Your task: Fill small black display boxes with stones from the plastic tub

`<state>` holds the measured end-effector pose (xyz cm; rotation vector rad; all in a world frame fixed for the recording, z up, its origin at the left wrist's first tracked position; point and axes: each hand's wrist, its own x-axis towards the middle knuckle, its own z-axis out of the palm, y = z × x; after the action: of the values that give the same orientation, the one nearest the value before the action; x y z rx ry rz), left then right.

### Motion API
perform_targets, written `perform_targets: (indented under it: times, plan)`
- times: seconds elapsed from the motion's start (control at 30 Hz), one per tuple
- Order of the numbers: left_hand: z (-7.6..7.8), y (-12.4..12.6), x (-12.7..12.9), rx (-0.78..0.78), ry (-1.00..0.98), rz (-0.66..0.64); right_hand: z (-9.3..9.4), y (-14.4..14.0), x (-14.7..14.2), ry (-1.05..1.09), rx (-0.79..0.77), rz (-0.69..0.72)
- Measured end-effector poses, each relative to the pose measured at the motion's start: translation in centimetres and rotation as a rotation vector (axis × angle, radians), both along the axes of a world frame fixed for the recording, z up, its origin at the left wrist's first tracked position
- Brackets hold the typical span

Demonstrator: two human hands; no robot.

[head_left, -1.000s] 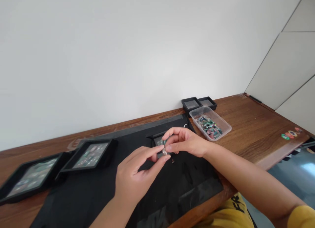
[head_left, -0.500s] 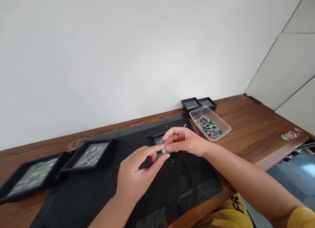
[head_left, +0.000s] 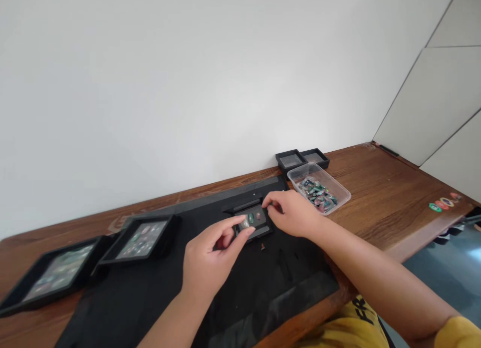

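Observation:
My left hand point(head_left: 212, 245) pinches a small clear, shiny piece point(head_left: 245, 222) between thumb and forefinger, at the left side of a small black tray point(head_left: 266, 229) with a grey bottom. In that tray lie a green stone point(head_left: 251, 218) and a pinkish stone point(head_left: 258, 216). My right hand point(head_left: 291, 212) is at the tray's right edge, its fingers curled and drawn together. Whatever its fingertips hold, if anything, is hidden. A tiny brown bit point(head_left: 262, 246) lies on the black mat point(head_left: 263, 288) just below the tray.
A clear plastic tub point(head_left: 341, 195) of colourful wrapped pieces stands right of the mat. Behind it are two small black trays point(head_left: 291, 160) by the wall. Two larger black trays point(head_left: 137, 238) point(head_left: 56, 273) filled with small pieces lie on the left of the wooden table point(head_left: 383, 188).
My right hand has moved away from my left, to the right edge of the small tray, uncovering the stones there. My left hand stays nearly in place with the clear piece.

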<state>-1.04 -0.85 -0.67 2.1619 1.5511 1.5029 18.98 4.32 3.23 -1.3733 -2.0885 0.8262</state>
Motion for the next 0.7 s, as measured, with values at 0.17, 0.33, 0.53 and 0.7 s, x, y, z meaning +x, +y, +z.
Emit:
perform_targets:
  times: [0.17, 0.33, 0.53, 0.7]
  plan:
    - [-0.3, 0.2, -0.4, -0.079, -0.032, 0.063, -0.1, -0.3, -0.5, -0.360, -0.017, 0.040]
    - [0.1, 0.8, -0.4, -0.224, -0.067, 0.076, -1.0, -0.1, -1.1, -0.396, -0.038, 0.038]
    - [-0.3, 1.4, -0.5, -0.386, -0.035, 0.038, -1.8, 0.1, -1.8, -0.381, -0.012, -0.001]
    - [-0.4, 1.5, 0.2, -0.448, 0.017, 0.024, -1.7, 0.2, -1.9, -0.372, -0.028, -0.041]
